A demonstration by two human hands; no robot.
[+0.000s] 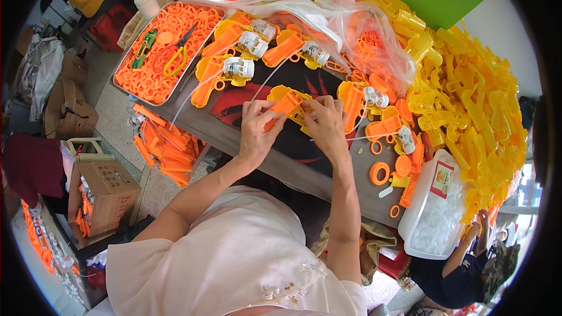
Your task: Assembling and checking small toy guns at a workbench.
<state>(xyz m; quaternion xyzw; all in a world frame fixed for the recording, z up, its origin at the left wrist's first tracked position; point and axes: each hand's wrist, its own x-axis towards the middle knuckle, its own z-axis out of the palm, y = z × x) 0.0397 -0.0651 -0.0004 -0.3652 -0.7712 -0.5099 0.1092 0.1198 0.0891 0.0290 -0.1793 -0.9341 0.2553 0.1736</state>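
Observation:
Over a dark mat with red marks (290, 85), my two hands hold a yellow plastic shell half (280, 92) with an orange block-shaped part (287, 104) in it. My left hand (257, 131) is closed around the orange part's left end. The fingers of my right hand (328, 124) are bent and pressed on the shell's right side; any small piece under them is hidden. Similar yellow-and-orange assemblies with clear white mechanisms and thin tubes lie on both sides, one of them (221, 76) left of my hands and another (354, 102) beside my right hand.
At left, a metal tray (136, 97) holds orange rings, yellow-handled scissors (175, 61) and a green-handled tool (144, 50). Right stand a heaped yellow parts pile (468, 93) and a white tub (414, 213) of clear pieces. Plastic bags (310, 9) lie behind. Other people sit nearby.

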